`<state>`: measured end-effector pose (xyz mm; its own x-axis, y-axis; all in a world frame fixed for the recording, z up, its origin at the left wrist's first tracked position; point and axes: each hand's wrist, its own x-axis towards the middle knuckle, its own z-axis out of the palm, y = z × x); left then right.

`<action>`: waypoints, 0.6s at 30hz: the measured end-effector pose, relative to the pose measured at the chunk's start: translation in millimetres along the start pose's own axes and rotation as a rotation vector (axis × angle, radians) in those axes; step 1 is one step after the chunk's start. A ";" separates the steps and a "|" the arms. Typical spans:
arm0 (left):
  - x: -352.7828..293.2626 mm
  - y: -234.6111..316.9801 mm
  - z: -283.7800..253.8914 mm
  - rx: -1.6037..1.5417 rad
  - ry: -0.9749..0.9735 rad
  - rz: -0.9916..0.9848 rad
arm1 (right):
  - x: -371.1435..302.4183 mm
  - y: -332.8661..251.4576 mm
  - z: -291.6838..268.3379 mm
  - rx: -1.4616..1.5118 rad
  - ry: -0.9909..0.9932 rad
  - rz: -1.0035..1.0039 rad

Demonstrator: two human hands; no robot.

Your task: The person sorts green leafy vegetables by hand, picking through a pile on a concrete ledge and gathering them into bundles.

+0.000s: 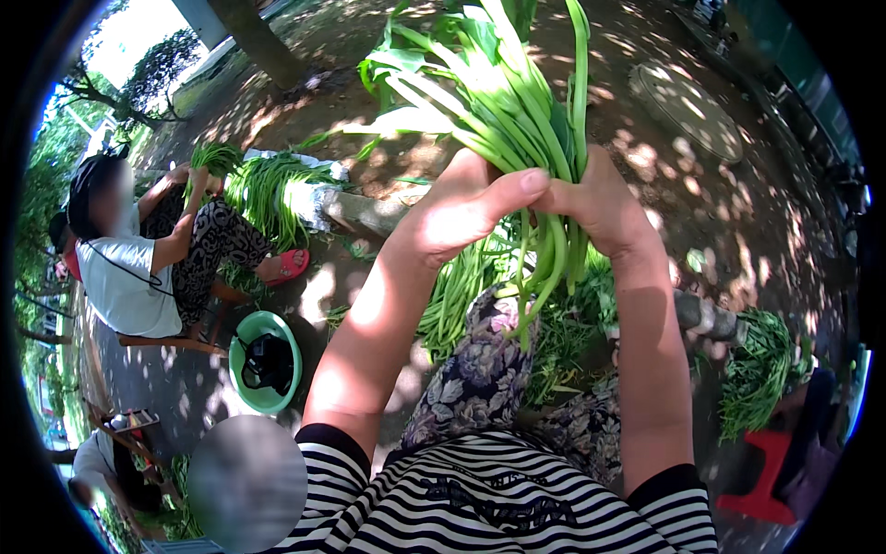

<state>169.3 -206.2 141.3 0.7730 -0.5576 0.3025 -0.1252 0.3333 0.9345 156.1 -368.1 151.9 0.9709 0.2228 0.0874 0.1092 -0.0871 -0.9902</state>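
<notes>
Striped shirt point(498, 503), black and white, fills the bottom edge, closest to camera. Both forearms run up from it. Left hand point(468, 205) and right hand point(598, 205) are together, clamped around one bunch of green stalks point(531, 120), thumbs meeting across the near side. Fingers behind the bunch are mostly hidden.

Bunch is up at top centre, above the lap. Leaves and long stalks spread upward, partly blown out by sun; shorter stem ends hang below the grip. Floral trousers point(471, 374) beneath, with loose greens point(558, 346) on the ground between the legs.

Left side: seated co-worker point(134, 286), white top, patterned trousers, red sandal point(293, 265), also gripping greens. Stalk pile point(268, 189) just in front of them. Light-green basin point(262, 403) near their seat, dark item point(268, 362) inside, kind unclear.

Right side: leafy heap point(759, 369), red stool point(764, 475) below it. Round ground cover point(686, 111) upper right. Dappled light everywhere.
</notes>
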 end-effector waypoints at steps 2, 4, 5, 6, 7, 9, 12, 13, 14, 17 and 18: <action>14.1 1.3 37.2 -0.205 0.067 0.032 | -17.1 -17.7 -17.5 -0.020 -0.033 -0.047; 22.1 -10.9 63.6 -0.297 0.078 0.004 | -33.8 -10.7 -35.6 -0.076 -0.008 -0.066; 22.0 -31.0 71.3 -0.329 0.085 -0.018 | -48.4 -6.2 -40.7 -0.144 0.016 0.078; 17.1 -53.5 76.8 -0.372 0.111 -0.058 | -59.0 9.1 -36.5 -0.167 0.072 0.153; 8.8 -82.6 78.1 -0.389 0.126 -0.185 | -70.6 37.1 -33.2 -0.241 0.151 0.277; -16.5 -137.2 85.9 -0.309 0.198 -0.392 | -94.0 97.7 -32.5 -0.215 0.062 0.405; -63.5 -211.9 97.4 -0.409 0.227 -0.609 | -148.2 177.6 -7.8 -0.350 0.338 0.455; -75.5 -227.1 99.0 -0.428 0.242 -0.664 | -159.2 193.7 -6.4 -0.218 0.218 0.399; -89.8 -238.5 94.8 -0.447 0.259 -0.711 | -163.2 197.3 -4.8 -0.301 0.159 0.454; -98.3 -250.4 98.0 -0.464 0.237 -0.786 | -178.1 203.3 -7.9 -0.446 0.060 0.506; -96.2 -251.4 99.5 -0.457 0.218 -0.794 | -182.3 209.1 -10.2 -0.411 0.078 0.442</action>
<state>64.5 -312.0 -104.1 0.6325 -0.6104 -0.4767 0.7089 0.2084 0.6738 4.1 -436.8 -69.9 0.9541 0.0098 -0.2993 -0.2496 -0.5262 -0.8129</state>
